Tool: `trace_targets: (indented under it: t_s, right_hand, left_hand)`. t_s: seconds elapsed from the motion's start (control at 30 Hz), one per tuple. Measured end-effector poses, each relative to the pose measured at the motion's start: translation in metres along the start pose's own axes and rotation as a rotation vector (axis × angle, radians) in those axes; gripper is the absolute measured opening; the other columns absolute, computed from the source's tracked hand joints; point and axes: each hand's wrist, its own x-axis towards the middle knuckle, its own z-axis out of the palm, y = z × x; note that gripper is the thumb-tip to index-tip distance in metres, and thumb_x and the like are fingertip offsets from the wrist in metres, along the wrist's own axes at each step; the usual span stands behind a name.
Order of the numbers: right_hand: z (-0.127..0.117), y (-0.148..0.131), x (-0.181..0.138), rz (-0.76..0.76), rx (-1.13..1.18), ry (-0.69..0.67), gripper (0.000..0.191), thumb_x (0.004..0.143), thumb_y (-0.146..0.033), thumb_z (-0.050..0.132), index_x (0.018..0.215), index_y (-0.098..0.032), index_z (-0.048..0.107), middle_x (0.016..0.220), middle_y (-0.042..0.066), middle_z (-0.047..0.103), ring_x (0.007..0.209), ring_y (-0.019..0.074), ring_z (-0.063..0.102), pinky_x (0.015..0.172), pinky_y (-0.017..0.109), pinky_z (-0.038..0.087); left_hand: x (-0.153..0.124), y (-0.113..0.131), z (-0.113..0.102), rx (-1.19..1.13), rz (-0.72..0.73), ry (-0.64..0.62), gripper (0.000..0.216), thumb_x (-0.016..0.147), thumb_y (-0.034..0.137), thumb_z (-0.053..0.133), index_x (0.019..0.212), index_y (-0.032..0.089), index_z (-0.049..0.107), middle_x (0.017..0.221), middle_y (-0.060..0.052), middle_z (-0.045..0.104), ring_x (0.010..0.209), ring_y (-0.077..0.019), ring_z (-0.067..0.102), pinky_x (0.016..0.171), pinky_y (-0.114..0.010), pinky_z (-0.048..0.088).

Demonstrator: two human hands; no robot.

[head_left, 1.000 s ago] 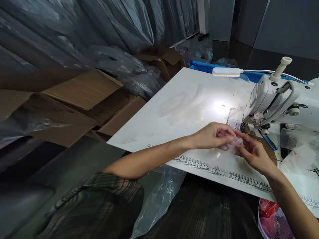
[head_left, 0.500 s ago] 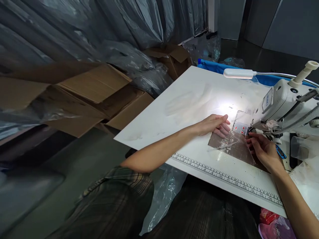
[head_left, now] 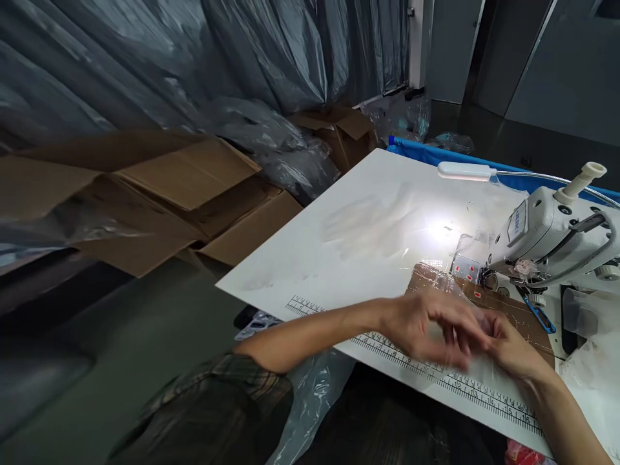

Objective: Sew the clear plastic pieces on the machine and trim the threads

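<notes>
My left hand (head_left: 431, 329) and my right hand (head_left: 513, 345) meet over the printed ruler (head_left: 387, 352) along the white table's front edge (head_left: 349, 226). The left hand's fingers are smeared by motion. The right hand's fingers are mostly hidden behind them, so what either hand holds is unclear. Just beyond the hands a clear plastic piece (head_left: 433, 276) lies on a brown patch (head_left: 513, 310) of the table. That patch reaches to the needle of the white sewing machine (head_left: 552, 232).
A white lamp (head_left: 465, 170) on a gooseneck lights the needle area. Open cardboard boxes (head_left: 184, 187) and grey plastic sheeting (head_left: 194, 58) fill the left side. Clear plastic bags (head_left: 314, 400) hang below the table edge by my lap. More clear plastic (head_left: 588, 310) sits at the right.
Both hands have pulled back from the needle area toward the table's front edge and come together. The left hand no longer lies flat on the plastic. The view has shifted slightly.
</notes>
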Motion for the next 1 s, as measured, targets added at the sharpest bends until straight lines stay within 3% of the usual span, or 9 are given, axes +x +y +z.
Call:
trace_targets:
  t_s: [0.07,0.13,0.27,0.37,0.57,0.63,0.83,0.9,1.0]
  right_hand:
    - [0.001,-0.001,-0.001,-0.002,0.007,-0.033,0.055,0.078,-0.059,0.073,0.118,-0.021,0.07,0.077,0.003,0.071,0.063,0.0162,0.068,0.053,0.025,0.053]
    - [0.0,-0.002,-0.004,-0.024,-0.005,-0.038,0.053,0.081,-0.057,0.072,0.121,-0.023,0.069,0.079,0.003,0.072,0.068,0.0167,0.07,0.057,0.026,0.055]
    - [-0.004,-0.006,-0.007,-0.099,-0.028,0.021,0.05,0.082,-0.057,0.069,0.121,-0.025,0.07,0.072,0.001,0.073,0.064,0.0164,0.069,0.06,0.029,0.058]
    - [-0.007,-0.006,-0.005,-0.103,-0.034,0.146,0.055,0.078,-0.063,0.069,0.116,-0.024,0.072,0.08,0.006,0.076,0.071,0.0196,0.072,0.064,0.032,0.061]
    - [-0.012,0.004,0.004,-0.05,-0.034,0.406,0.054,0.067,-0.063,0.077,0.1,-0.02,0.071,0.092,0.011,0.077,0.077,0.023,0.074,0.067,0.036,0.063]
    - [-0.014,0.006,0.005,-0.034,-0.109,0.531,0.053,0.066,-0.064,0.077,0.094,-0.02,0.07,0.086,0.009,0.076,0.069,0.0222,0.072,0.057,0.033,0.06]
    - [-0.022,0.005,-0.001,-0.111,-0.534,0.776,0.053,0.074,-0.07,0.065,0.088,-0.019,0.073,0.064,0.005,0.068,0.052,0.0177,0.06,0.047,0.029,0.045]
    - [-0.023,0.005,-0.002,-0.128,-0.583,0.779,0.052,0.076,-0.068,0.062,0.088,-0.019,0.074,0.063,0.004,0.068,0.053,0.0176,0.059,0.047,0.029,0.044]
    - [-0.022,0.005,-0.002,-0.131,-0.598,0.782,0.049,0.079,-0.064,0.06,0.09,-0.019,0.074,0.063,0.005,0.068,0.053,0.0179,0.059,0.047,0.029,0.042]
  left_hand:
    - [-0.002,-0.004,-0.011,0.024,-0.005,0.222,0.026,0.088,0.028,0.071,0.112,0.016,0.072,0.108,-0.011,0.074,0.093,-0.0166,0.072,0.082,-0.028,0.06]
    - [-0.003,-0.012,-0.021,0.051,-0.074,0.337,0.032,0.091,0.035,0.068,0.118,0.018,0.069,0.12,-0.012,0.07,0.109,-0.0193,0.068,0.091,-0.032,0.057]
    - [0.0,-0.028,-0.025,0.057,-0.226,0.226,0.037,0.095,0.04,0.061,0.127,0.021,0.065,0.126,-0.01,0.069,0.12,-0.0208,0.063,0.101,-0.036,0.052]
    - [0.003,-0.031,-0.022,0.116,-0.316,0.196,0.034,0.085,0.037,0.074,0.114,0.02,0.071,0.103,-0.005,0.075,0.101,-0.0188,0.069,0.089,-0.03,0.055]
    - [0.002,-0.024,-0.028,0.126,-0.568,0.424,0.041,0.084,0.03,0.071,0.121,0.016,0.063,0.062,0.005,0.06,0.045,-0.0061,0.051,0.047,-0.019,0.043]
    - [0.001,-0.024,-0.03,0.246,-0.553,0.466,0.044,0.083,0.026,0.07,0.125,0.016,0.06,0.065,0.005,0.06,0.045,-0.0055,0.048,0.046,-0.018,0.039]
    - [-0.003,-0.04,-0.029,0.623,-0.327,0.49,0.063,0.086,0.018,0.057,0.146,0.021,0.038,0.12,-0.007,0.066,0.059,-0.0056,0.053,0.059,-0.022,0.048]
    - [-0.003,-0.047,-0.03,0.79,-0.231,0.526,0.063,0.091,0.026,0.058,0.149,0.021,0.035,0.129,-0.011,0.061,0.074,-0.0114,0.06,0.069,-0.027,0.053]
    - [-0.003,-0.052,-0.033,1.069,-0.065,0.566,0.048,0.094,0.036,0.059,0.138,0.021,0.05,0.138,-0.015,0.055,0.108,-0.0248,0.06,0.089,-0.042,0.052]
